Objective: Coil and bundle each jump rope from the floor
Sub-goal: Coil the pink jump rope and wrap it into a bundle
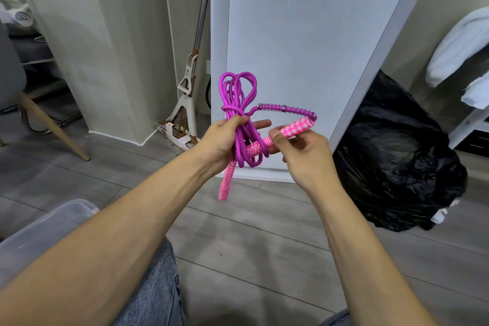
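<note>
Braided purple cord (239, 92), glossy black bag (397, 156)

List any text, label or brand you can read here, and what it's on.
None legible.
mop: small dark mark on its white frame, too small to read.
cardboard at the mop's foot: print, too blurred to read.
jump rope: pink handles show a diamond pattern only, no words.

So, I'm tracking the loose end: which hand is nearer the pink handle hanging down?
Left. The left hand grips the purple coil just above the hanging handle, which dangles below its palm; the right hand sits off to the side, pinching the other handle.
</note>
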